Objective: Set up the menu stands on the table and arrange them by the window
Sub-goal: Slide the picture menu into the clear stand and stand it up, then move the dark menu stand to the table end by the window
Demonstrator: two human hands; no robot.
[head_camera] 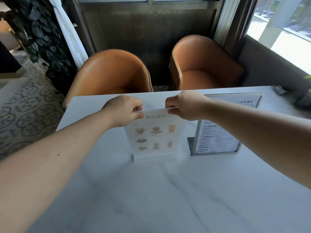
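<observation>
White marbled bench (151, 190) fills your view, two orange chairs (203, 64) beyond it; your left hand (125, 111) and right hand (183, 106) pinch the top corners of the clear drinks-menu stand (154, 138) (upright, mid-bench). Just beside it, toward the window (282, 31), stands a metal-framed menu stand (222, 132).

We see a white table (151, 190) with faint grey marble veins, two orange-tan chairs (112, 73), a white drinks menu (154, 132) printed with brown and yellow cups, a silver-grey framed menu stand (218, 140), and a grey floor (25, 106) with dark scroll pattern.
</observation>
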